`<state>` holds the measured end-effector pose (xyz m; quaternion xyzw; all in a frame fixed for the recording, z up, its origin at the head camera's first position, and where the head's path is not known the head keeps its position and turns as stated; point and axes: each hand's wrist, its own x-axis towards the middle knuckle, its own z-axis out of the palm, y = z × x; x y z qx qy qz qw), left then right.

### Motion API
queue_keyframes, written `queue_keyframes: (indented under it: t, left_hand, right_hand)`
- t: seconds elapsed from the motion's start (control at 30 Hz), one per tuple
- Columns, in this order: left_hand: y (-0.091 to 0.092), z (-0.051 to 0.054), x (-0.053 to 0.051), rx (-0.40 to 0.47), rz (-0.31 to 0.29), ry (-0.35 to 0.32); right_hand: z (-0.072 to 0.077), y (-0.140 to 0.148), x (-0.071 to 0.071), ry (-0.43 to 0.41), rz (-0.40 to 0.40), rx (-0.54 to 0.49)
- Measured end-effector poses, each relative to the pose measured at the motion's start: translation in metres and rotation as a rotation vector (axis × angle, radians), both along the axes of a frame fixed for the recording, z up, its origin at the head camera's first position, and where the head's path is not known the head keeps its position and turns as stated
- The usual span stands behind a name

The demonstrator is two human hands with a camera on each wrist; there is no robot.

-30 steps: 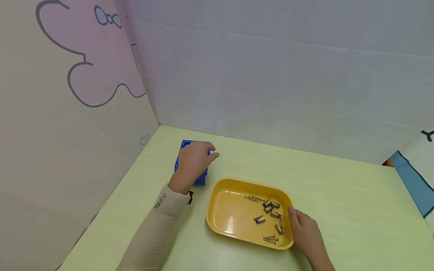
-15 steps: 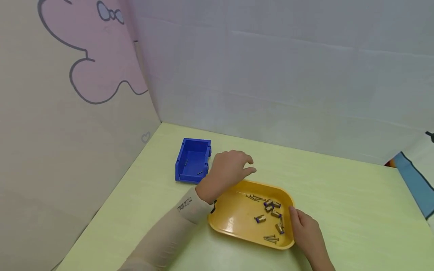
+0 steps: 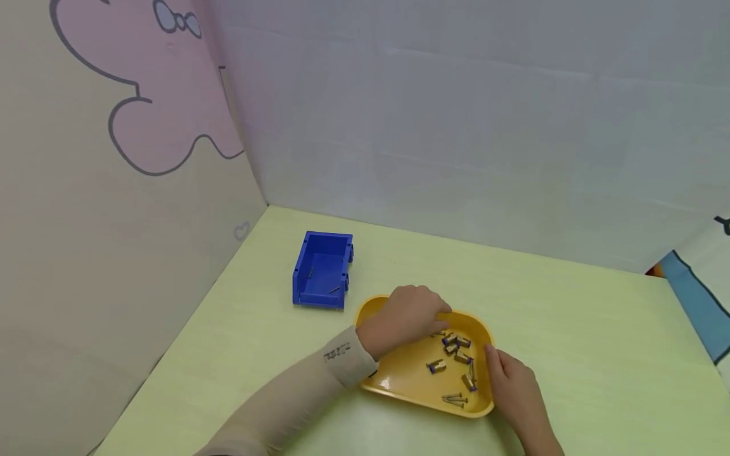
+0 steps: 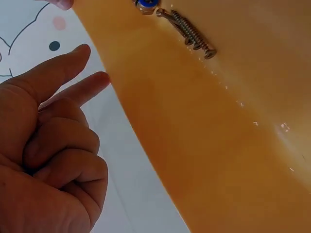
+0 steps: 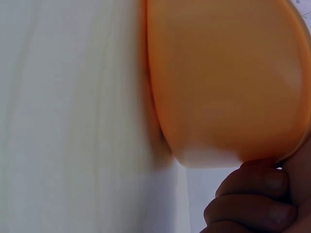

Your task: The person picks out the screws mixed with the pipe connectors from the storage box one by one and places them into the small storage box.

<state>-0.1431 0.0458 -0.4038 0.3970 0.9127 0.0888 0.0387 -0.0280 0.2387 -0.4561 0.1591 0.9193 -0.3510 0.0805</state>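
My left hand (image 3: 406, 320) reaches over the far side of a yellow tray (image 3: 399, 387). In the left wrist view its thumb and index finger (image 4: 92, 87) are extended and apart, with nothing between them, while the other fingers are curled. My right hand (image 3: 515, 386) grips the tray's right rim; in the right wrist view its fingers (image 5: 252, 194) curl under the tray wall. Several brass fittings with blue ends (image 3: 437, 367) lie in the tray's right half. Several screws (image 3: 454, 400) lie near its front, and others near my left fingertips are partly hidden.
A blue bin (image 3: 324, 269) stands behind and left of the tray, with two small screws (image 3: 334, 289) or similar bits inside. The pale green table (image 3: 570, 316) meets a white wall sheet (image 3: 456, 145) at the back and a printed sheet (image 3: 142, 209) at the left.
My left hand has moved from over the blue bin rightward and down into the yellow tray, uncovering the bin. The right hand keeps its hold on the tray rim.
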Motion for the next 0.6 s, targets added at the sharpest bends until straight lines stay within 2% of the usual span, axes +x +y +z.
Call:
queue_keyframes:
  t: [0.17,0.4,0.6]
  left_hand:
    - [-0.001,-0.007,0.0,0.065,-0.041,0.044]
    - [-0.003,-0.011,-0.002,0.028,-0.063,-0.114]
    - [-0.002,-0.02,-0.005,0.011,-0.073,-0.128]
  right_hand:
    - [0.0,0.0,0.0,0.002,0.003,-0.005]
    - [0.0,0.0,0.0,0.003,0.009,-0.003]
    - [0.001,0.001,0.0,0.009,0.021,0.004]
